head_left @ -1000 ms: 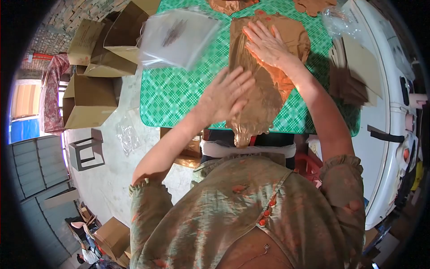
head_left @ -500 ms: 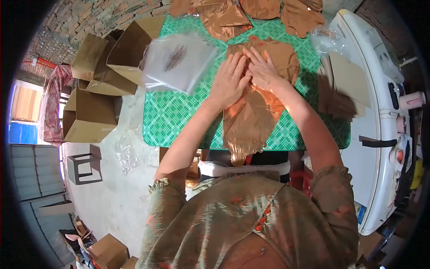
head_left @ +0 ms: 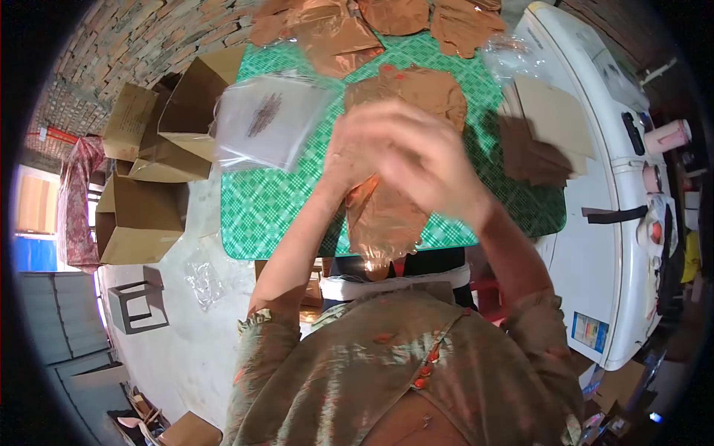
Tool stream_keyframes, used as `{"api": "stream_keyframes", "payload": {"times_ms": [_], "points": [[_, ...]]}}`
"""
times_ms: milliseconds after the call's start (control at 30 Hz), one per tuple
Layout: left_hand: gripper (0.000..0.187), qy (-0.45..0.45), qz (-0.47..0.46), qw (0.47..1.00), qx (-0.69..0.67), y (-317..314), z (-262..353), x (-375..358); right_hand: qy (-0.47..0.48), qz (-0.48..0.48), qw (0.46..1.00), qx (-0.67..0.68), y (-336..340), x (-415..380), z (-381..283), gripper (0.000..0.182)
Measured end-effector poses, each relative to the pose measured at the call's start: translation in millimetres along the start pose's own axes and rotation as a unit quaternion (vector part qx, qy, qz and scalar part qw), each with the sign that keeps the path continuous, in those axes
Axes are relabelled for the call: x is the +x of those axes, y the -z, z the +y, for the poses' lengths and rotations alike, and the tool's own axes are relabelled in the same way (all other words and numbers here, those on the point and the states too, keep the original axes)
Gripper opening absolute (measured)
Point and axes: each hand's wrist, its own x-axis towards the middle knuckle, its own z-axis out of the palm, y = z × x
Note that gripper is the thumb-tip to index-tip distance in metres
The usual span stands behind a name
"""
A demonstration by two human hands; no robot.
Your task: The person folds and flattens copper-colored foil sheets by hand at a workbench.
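A shiny copper-coloured foil piece (head_left: pixel 387 230) lies on the green checked table (head_left: pixel 256 215), its lower end hanging over the front edge. My right hand (head_left: pixel 424 160) is raised over the foil, blurred by motion, its fingers reaching across to the left. Partly behind it, my left hand (head_left: pixel 346 160) is over the foil's left side, its fingers mostly hidden. Whether either hand holds anything is not visible. To the left lies a stack of clear plastic bags (head_left: pixel 268 123) with printed text.
More copper foil pieces (head_left: pixel 335 37) lie along the table's far edge. Brown card sheets (head_left: pixel 554 119) and crumpled clear plastic (head_left: pixel 513 56) are at the right, beside a white appliance (head_left: pixel 587 245). Open cardboard boxes (head_left: pixel 149 223) stand at the left.
My right hand has lifted off the foil and swung left across my left hand. Earlier both hands lay flat on the foil. The whole view has shifted slightly.
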Motion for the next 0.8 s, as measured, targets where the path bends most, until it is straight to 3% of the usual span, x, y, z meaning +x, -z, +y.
{"api": "stream_keyframes", "payload": {"times_ms": [33,67,233,533,800], "points": [[0.067,-0.006,0.006,1.000,-0.007,2.8,3.5,-0.6,0.053,0.005,0.998,0.035,4.8,-3.6,-33.0,0.033],[0.066,0.036,-0.012,0.999,0.007,-40.2,-9.8,2.9,0.094,0.009,0.994,0.064,10.5,-7.4,-58.8,0.033],[0.068,0.049,-0.045,0.998,-0.003,-29.9,-9.5,2.6,0.229,0.020,0.957,0.175,29.0,-34.4,-139.8,0.032],[0.064,0.035,-0.038,0.999,0.015,-26.5,-10.9,10.0,0.340,0.069,0.909,0.232,41.4,-49.9,-154.0,0.031],[0.066,0.066,-0.078,0.995,0.009,-20.1,-4.1,9.0,0.358,0.068,0.900,0.239,50.1,-49.8,-151.5,0.029]]}}
